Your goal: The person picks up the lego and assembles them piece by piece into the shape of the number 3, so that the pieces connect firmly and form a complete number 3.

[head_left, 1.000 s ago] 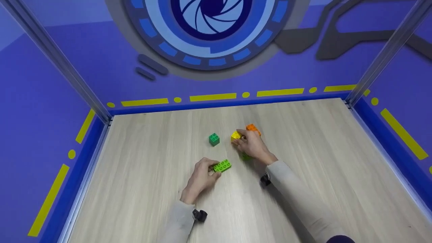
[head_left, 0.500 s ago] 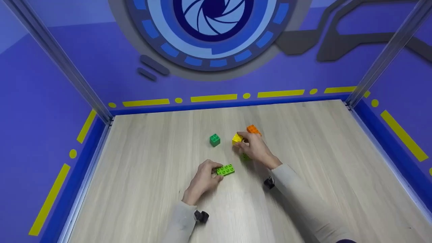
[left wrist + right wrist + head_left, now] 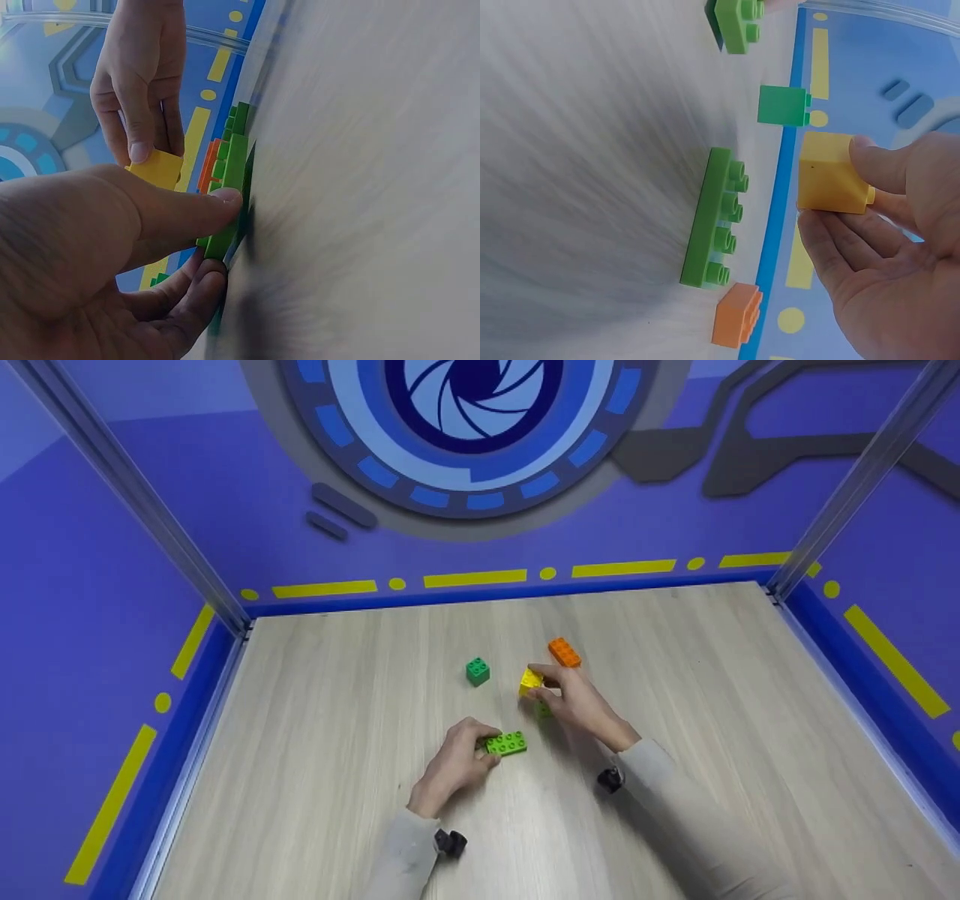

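Note:
My left hand (image 3: pixel 455 759) pinches a light green building brick (image 3: pixel 508 743) by its left end, thumb on one side and fingers on the other. It is low over the wooden table, and the left wrist view shows a shadow beside it. In my right hand (image 3: pixel 585 703) a square yellow brick (image 3: pixel 529 681) is gripped between thumb and fingers, raised above the table in the right wrist view (image 3: pixel 832 172). Under that hand lies a second long light green brick (image 3: pixel 706 217), mostly hidden in the head view.
An orange brick (image 3: pixel 564 652) lies just beyond my right hand. A dark green square brick (image 3: pixel 478 671) stands left of the yellow one. Blue printed walls (image 3: pixel 420 551) enclose the wooden table (image 3: pixel 315 720) at the back and sides.
My right hand has drawn the yellow brick nearer, uncovering more of the orange brick. My left hand has shifted slightly right and nearer, its light green brick turning a little.

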`<state>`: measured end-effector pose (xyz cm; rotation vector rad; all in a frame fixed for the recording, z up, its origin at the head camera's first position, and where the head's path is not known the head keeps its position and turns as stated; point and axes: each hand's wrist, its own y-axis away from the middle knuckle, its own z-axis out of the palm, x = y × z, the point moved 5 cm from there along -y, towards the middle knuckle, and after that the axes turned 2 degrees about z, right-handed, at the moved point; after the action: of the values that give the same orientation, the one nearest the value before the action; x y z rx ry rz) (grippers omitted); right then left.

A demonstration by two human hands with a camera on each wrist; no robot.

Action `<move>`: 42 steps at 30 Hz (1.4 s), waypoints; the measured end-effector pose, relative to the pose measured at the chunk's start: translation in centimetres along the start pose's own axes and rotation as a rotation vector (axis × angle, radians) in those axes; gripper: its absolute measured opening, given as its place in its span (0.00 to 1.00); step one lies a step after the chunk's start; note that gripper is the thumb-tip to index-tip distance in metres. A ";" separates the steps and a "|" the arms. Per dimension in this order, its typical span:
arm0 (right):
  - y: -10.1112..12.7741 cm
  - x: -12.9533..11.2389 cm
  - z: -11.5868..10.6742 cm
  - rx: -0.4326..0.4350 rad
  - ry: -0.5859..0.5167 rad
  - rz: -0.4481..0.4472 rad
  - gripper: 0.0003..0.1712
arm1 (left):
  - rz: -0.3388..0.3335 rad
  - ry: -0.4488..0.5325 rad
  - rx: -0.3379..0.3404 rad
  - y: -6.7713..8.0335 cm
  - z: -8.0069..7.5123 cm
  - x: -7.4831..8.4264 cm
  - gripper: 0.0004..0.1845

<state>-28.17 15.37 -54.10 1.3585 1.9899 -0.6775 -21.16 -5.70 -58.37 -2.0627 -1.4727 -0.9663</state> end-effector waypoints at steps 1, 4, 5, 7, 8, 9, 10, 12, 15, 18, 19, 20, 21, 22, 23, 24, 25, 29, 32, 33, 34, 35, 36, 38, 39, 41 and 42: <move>0.1 0.0 0.0 -0.005 -0.003 -0.001 0.28 | 0.005 0.000 0.000 0.0 0.0 0.0 0.19; 0.6 -0.2 0.0 -0.019 0.006 -0.017 0.28 | 0.016 -0.002 -0.004 0.1 0.1 0.1 0.19; 0.7 -0.2 0.0 -0.022 0.014 -0.023 0.28 | 0.019 -0.004 -0.005 0.1 0.1 0.2 0.19; 1.0 -0.4 -0.1 -0.026 0.027 -0.034 0.28 | 0.021 -0.007 -0.007 0.1 0.2 0.2 0.19; 1.1 -0.5 -0.1 -0.026 0.028 -0.039 0.28 | 0.025 -0.011 -0.007 0.1 0.3 0.2 0.19; 1.2 -0.5 -0.1 -0.026 0.029 -0.046 0.29 | 0.029 -0.014 -0.008 0.2 0.3 0.2 0.19; 1.3 -0.5 -0.2 -0.028 0.024 -0.047 0.29 | 0.035 -0.018 -0.007 0.2 0.3 0.3 0.19; 1.5 -0.6 -0.2 -0.031 0.017 -0.049 0.29 | 0.047 -0.025 -0.005 0.3 0.3 0.4 0.18; 1.8 -0.6 -0.2 -0.044 0.008 -0.053 0.29 | 0.051 -0.032 -0.005 0.3 0.3 0.5 0.18; 2.0 -0.6 -0.1 -0.062 0.004 -0.053 0.28 | 0.042 -0.037 -0.014 0.3 0.3 0.5 0.19; 2.1 -0.6 -0.1 -0.066 0.002 -0.054 0.28 | 0.041 -0.038 -0.018 0.3 0.4 0.5 0.19; 2.1 -0.5 0.0 -0.072 0.001 -0.055 0.28 | 0.043 -0.038 -0.020 0.3 0.4 0.5 0.19; 2.2 -0.5 0.0 -0.077 0.000 -0.055 0.28 | 0.047 -0.037 -0.022 0.2 0.4 0.5 0.19; 2.3 -0.5 0.1 -0.080 0.001 -0.056 0.27 | 0.051 -0.038 -0.024 0.2 0.4 0.6 0.19; 2.4 -0.5 0.1 -0.084 0.001 -0.058 0.27 | 0.059 -0.040 -0.023 0.2 0.4 0.6 0.19; 2.5 -0.5 0.2 -0.088 0.002 -0.061 0.27 | 0.062 -0.041 -0.024 0.1 0.4 0.6 0.19; 2.6 -0.6 0.2 -0.093 0.002 -0.065 0.27 | 0.070 -0.045 -0.021 0.1 0.4 0.6 0.19; 3.1 -0.8 0.4 -0.107 -0.001 -0.082 0.26 | 0.063 -0.034 -0.021 0.0 0.5 0.5 0.20; 3.3 -0.9 0.6 -0.118 -0.007 -0.087 0.26 | 0.050 -0.022 -0.022 0.0 0.5 0.5 0.20; 3.4 -0.9 0.7 -0.122 -0.007 -0.089 0.26 | 0.057 -0.022 -0.019 0.0 0.5 0.5 0.20; 3.5 -0.9 0.8 -0.126 -0.009 -0.091 0.26 | 0.063 -0.025 -0.017 0.1 0.5 0.5 0.20; 3.5 -0.9 0.8 -0.129 -0.008 -0.093 0.26 | 0.068 -0.028 -0.014 0.1 0.5 0.5 0.20; 3.6 -0.9 0.9 -0.132 -0.010 -0.097 0.26 | 0.072 -0.032 -0.012 0.1 0.5 0.5 0.20; 3.7 -1.0 1.0 -0.135 -0.007 -0.115 0.26 | 0.078 -0.037 -0.008 0.1 0.5 0.5 0.20; 3.7 -1.1 1.0 -0.136 -0.008 -0.121 0.26 | 0.081 -0.037 -0.005 0.1 0.5 0.5 0.20; 3.8 -1.3 1.0 -0.138 -0.008 -0.139 0.26 | 0.078 -0.036 -0.002 0.1 0.6 0.5 0.20; 3.9 -1.3 1.0 -0.140 -0.007 -0.147 0.26 | 0.073 -0.037 -0.002 0.1 0.6 0.5 0.19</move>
<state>-23.94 15.12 -54.06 1.1353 2.1050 -0.5953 -20.78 -5.03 -58.40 -2.1308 -1.4043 -0.9064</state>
